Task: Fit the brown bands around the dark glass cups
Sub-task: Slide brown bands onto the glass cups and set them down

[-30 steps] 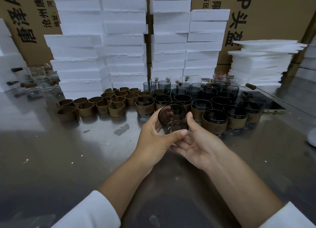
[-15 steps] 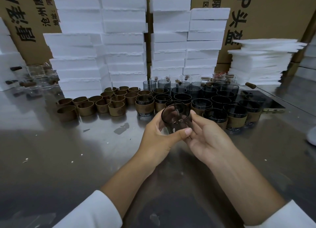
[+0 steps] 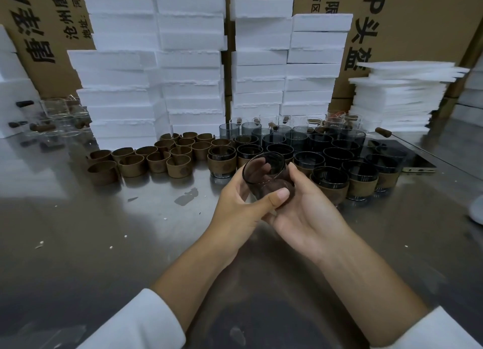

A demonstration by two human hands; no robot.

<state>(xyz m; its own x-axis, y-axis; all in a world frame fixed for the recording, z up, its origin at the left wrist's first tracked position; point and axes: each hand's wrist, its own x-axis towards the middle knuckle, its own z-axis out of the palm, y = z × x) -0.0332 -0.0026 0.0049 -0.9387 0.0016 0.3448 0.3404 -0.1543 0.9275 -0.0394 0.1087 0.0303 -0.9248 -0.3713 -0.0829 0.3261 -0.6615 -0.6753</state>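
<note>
Both hands meet just above the surface (image 3: pixel 104 231), holding one dark glass cup (image 3: pixel 266 176) between them. Left hand (image 3: pixel 240 207) wraps the cup's left side, fingers curled behind the glass and showing through it, thumb lying across the lower front. Right hand (image 3: pixel 305 212) is palm up, cupped under and against the cup's right side, thumb up along the wall near the rim. Its fingers are tucked below the cup, under the left thumb. Cup is tilted, mouth facing up and toward the camera, bare glass all round. It is off the surface, carried by the hands alone

Ahead and to the left of the hands, loose brown bands (image 3: pixel 156 160) stand in a cluster on the surface, several rows deep. Directly beyond the hands and off to their right, banded cups (image 3: pixel 363 176) stand upright, packed close, the nearest ones just beside the right hand. Behind those, plain dark cups (image 3: pixel 300 137) stand in further rows. Far left of the hands are clear glasses (image 3: pixel 57 113), blurry. A phone (image 3: pixel 418 165) lies flat to the right of the banded cups. Foam blocks (image 3: pixel 188 61) are stacked behind everything, foam sheets (image 3: pixel 397 97) are piled far right, and cardboard boxes (image 3: pixel 418 21) with printed characters stand at the back. White sleeves (image 3: pixel 141 322) cover both forearms near the bottom edge
</note>
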